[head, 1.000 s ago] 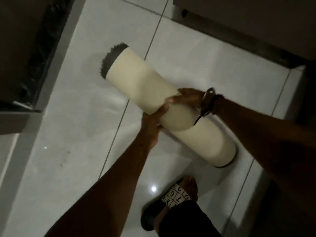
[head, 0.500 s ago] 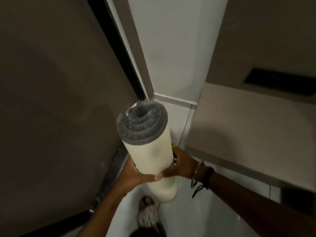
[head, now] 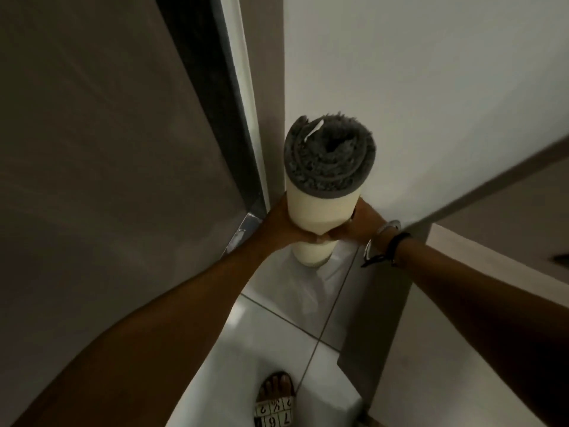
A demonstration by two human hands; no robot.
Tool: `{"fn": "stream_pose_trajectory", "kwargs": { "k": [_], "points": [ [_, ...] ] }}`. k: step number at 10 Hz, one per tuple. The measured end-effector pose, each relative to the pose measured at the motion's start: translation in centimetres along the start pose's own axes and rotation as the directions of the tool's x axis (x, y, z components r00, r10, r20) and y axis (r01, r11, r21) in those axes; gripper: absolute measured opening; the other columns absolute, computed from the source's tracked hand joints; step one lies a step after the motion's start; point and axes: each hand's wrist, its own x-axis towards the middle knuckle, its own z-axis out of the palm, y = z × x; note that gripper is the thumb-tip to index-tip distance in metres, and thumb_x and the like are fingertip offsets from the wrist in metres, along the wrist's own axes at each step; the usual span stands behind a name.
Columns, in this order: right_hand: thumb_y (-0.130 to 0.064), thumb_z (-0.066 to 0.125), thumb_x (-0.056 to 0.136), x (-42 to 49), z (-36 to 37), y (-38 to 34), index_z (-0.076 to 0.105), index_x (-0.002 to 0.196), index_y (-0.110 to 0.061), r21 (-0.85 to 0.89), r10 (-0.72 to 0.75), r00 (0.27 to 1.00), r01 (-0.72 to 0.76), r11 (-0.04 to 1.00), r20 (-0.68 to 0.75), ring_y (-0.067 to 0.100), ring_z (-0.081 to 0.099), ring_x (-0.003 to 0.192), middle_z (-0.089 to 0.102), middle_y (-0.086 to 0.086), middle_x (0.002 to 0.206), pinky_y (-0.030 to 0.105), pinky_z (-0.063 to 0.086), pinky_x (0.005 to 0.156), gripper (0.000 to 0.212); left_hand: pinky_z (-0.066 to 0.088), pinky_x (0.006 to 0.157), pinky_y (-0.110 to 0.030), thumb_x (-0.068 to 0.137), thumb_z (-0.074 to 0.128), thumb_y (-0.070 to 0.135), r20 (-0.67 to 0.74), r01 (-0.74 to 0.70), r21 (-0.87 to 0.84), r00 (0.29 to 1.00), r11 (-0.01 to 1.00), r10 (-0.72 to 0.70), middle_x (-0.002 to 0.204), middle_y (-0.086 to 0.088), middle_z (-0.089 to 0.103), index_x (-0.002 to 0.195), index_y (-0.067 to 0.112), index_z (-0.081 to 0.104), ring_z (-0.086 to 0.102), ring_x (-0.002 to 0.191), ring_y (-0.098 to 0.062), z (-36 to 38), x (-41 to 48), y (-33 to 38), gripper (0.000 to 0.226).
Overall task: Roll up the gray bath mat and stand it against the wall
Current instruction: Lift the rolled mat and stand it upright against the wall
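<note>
The gray bath mat (head: 323, 204) is rolled into a tight tube, cream backing outside, gray pile spiral showing at its top end. It stands nearly upright in the corner, close to the white wall (head: 415, 103). Its bottom end is at the white tiled floor; I cannot tell whether it touches. My left hand (head: 281, 224) grips the roll from the left, and my right hand (head: 360, 221), with bracelets at the wrist, grips it from the right. The fingers of both meet at the front of the roll.
A dark door panel (head: 107, 180) with a metal frame edge (head: 246, 118) runs along the left. A beige counter or ledge (head: 462, 318) juts in from the right. My sandalled foot (head: 275, 399) stands on the tiled floor (head: 277, 340) below.
The roll has been lifted off the floor, turned from lying to upright, and carried into the corner by the wall. Both hands have stayed around it.
</note>
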Motion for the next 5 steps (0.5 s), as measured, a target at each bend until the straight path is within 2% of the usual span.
{"fn": "stream_pose_trajectory", "kwargs": {
  "k": [1,2,3,4,5],
  "points": [
    [-0.009,0.091,0.057,3.5,0.9,2.1,0.038,0.139,-0.009,-0.093,0.062,0.997,-0.058,0.994,0.038,0.028,0.05,0.123,0.051,0.013,0.138,0.036,0.043,0.1,0.097,0.043,0.112,-0.035,0.053,0.097,0.008,-0.015,0.046,-0.02,0.999,0.999,-0.046,0.151,-0.008,0.047,0.148,0.009,0.036,0.044,0.141,-0.028,0.8,3.1,-1.8,0.113],
    [-0.014,0.088,0.062,6.8,3.2,4.0,0.038,0.14,-0.01,-0.13,0.121,0.993,-0.12,0.984,-0.002,0.032,0.049,0.124,0.052,0.013,0.137,0.036,0.042,0.099,0.093,0.032,0.121,-0.05,0.056,0.095,0.002,-0.058,0.094,-0.048,0.994,0.994,-0.097,0.161,-0.01,0.032,0.154,0.01,0.026,0.031,0.148,-0.03,0.5,6.0,-4.1,0.119],
    [-0.014,0.086,0.065,8.5,5.3,4.7,0.04,0.137,-0.012,-0.047,0.12,0.99,-0.124,0.991,-0.072,0.032,0.051,0.121,0.056,0.013,0.133,0.033,0.042,0.092,0.086,0.031,0.12,-0.053,0.058,0.094,0.002,-0.077,0.142,-0.114,0.986,0.983,-0.151,0.161,-0.012,0.033,0.154,0.009,0.026,0.032,0.148,-0.032,-0.7,6.9,-5.5,0.118],
    [-0.018,0.086,0.064,9.0,5.2,4.2,0.042,0.135,-0.013,-0.056,0.176,0.976,-0.184,0.981,-0.13,0.034,0.054,0.118,0.059,0.013,0.13,0.033,0.044,0.089,0.084,0.031,0.12,-0.054,0.062,0.091,-0.003,-0.033,0.167,-0.127,0.984,0.978,-0.173,0.16,-0.012,0.033,0.155,0.01,0.024,0.032,0.147,-0.032,-1.4,7.0,-4.6,0.115],
    [-0.024,0.087,0.064,7.9,4.8,4.1,0.04,0.137,-0.012,-0.111,0.203,0.975,-0.212,0.971,-0.086,0.035,0.052,0.121,0.056,0.014,0.134,0.039,0.044,0.096,0.088,0.031,0.12,-0.053,0.064,0.089,-0.005,-0.049,0.164,-0.108,0.984,0.981,-0.17,0.162,-0.012,0.029,0.156,0.01,0.017,0.03,0.149,-0.032,-1.1,5.7,-4.4,0.118]
  ]
}}
